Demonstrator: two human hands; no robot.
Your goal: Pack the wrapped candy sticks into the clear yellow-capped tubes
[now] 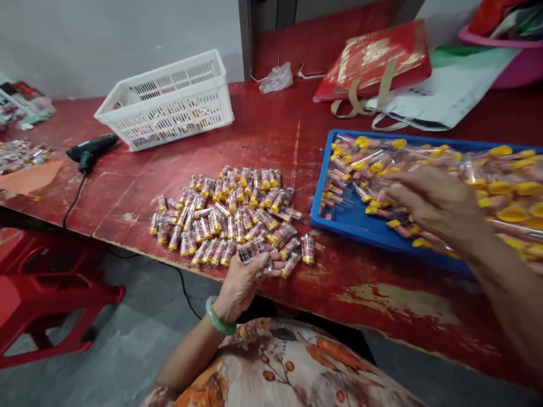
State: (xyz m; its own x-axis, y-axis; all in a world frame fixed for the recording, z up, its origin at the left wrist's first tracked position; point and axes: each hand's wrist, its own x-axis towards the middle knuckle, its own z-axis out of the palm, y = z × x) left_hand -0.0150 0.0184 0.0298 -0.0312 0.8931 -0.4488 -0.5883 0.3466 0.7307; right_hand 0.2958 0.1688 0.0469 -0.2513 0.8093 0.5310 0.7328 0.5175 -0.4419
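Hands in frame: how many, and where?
2: left hand at the near edge of the yellow-ended tube pile, holding printed clear packaging; right hand, blurred, over the blue tray.

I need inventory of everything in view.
Packs: dozens, yellow and purple, centre
Tray: one, blue, right
Tubes: many, pink, yellow, tray
Basket: one, white, back left
Corded tool: one, dark, left
Plastic bag: one, clear, back
Carrier bags: two, red and white, back right
Basin: one, pink, right
Sheet: one, orange, left
Heap: uncountable, mixed, left
Stools: uncertain, red, lower left
Table: one, red, beneath
Bangle: one, green, left wrist
Left hand: one, centre
Right hand: one, over tray
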